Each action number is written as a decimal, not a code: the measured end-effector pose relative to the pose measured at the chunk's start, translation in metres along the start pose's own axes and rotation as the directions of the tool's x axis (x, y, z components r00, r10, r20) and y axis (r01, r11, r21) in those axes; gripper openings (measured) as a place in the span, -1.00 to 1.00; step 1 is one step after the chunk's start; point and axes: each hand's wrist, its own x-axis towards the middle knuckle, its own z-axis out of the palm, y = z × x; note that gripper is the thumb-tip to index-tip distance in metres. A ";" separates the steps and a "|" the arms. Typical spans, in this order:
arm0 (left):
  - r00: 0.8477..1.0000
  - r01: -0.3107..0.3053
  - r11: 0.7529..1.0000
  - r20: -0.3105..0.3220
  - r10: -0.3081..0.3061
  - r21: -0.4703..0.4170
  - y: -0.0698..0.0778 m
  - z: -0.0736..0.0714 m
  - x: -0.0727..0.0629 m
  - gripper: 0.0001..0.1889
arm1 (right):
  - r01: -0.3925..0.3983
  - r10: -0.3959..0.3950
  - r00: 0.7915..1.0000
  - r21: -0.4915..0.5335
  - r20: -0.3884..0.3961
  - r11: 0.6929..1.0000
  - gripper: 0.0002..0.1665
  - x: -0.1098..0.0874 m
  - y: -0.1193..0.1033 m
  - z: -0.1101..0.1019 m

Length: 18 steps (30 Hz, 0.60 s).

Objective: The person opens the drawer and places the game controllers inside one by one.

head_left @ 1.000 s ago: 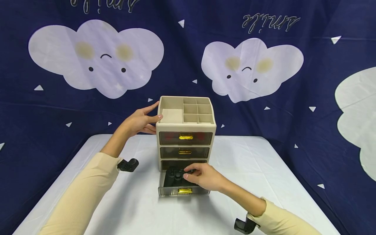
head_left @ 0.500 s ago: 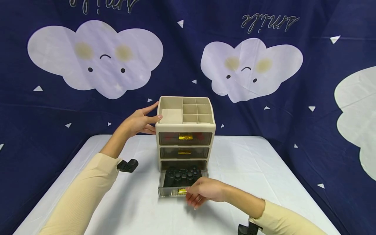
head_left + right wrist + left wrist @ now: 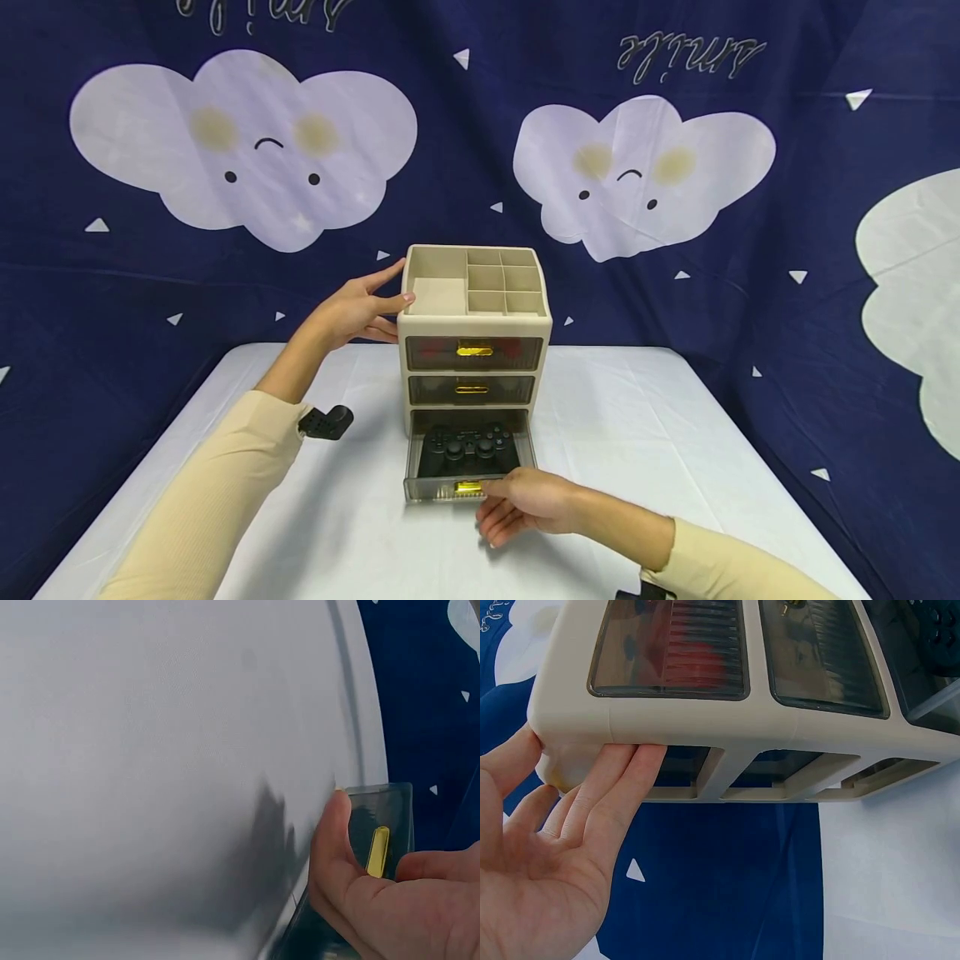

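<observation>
A cream drawer organizer (image 3: 406,367) stands on the white table. Its bottom drawer (image 3: 498,487) is pulled out, and a black game controller (image 3: 469,450) lies inside. My left hand (image 3: 348,312) steadies the upper left of the organizer, thumb over the top rim. In the left wrist view its long fingers (image 3: 619,787) lie straight along the side wall. My right hand (image 3: 532,500) is at the right part of the drawer front, thumb beside the gold handle (image 3: 468,487), other fingers loosely spread below. The right wrist view shows that handle (image 3: 378,851) past the thumb and fingers.
Two pushed-in drawers sit above, the top one (image 3: 438,354) with something red behind its smoky front. The organizer's top has open compartments (image 3: 487,279). A dark blue cloth (image 3: 465,167) with clouds hangs behind the white table (image 3: 622,433).
My right hand has come out from over the controller, forward and down to the drawer front, uncovering the whole controller. My left hand and the organizer have stayed put.
</observation>
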 end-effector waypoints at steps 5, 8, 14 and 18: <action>1.000 0.003 1.000 -0.005 -0.003 -0.001 0.000 0.001 0.001 -0.18 | 0.020 -0.018 0.998 0.025 -0.060 0.999 -0.53 0.002 0.003 0.006; 1.000 0.003 1.000 -0.006 -0.003 0.000 0.000 0.001 0.001 -0.18 | 0.027 -0.024 0.996 0.032 -0.089 0.999 -0.55 0.004 0.004 0.009; 1.000 0.005 1.000 -0.004 -0.005 0.001 0.000 0.000 0.001 -0.19 | 0.061 -0.055 0.990 0.039 -0.128 0.997 -0.52 0.006 0.003 0.010; 1.000 0.009 1.000 -0.007 -0.009 -0.002 0.000 0.000 0.001 -0.19 | 0.084 -0.078 0.985 0.034 -0.151 0.996 -0.51 0.008 0.001 0.009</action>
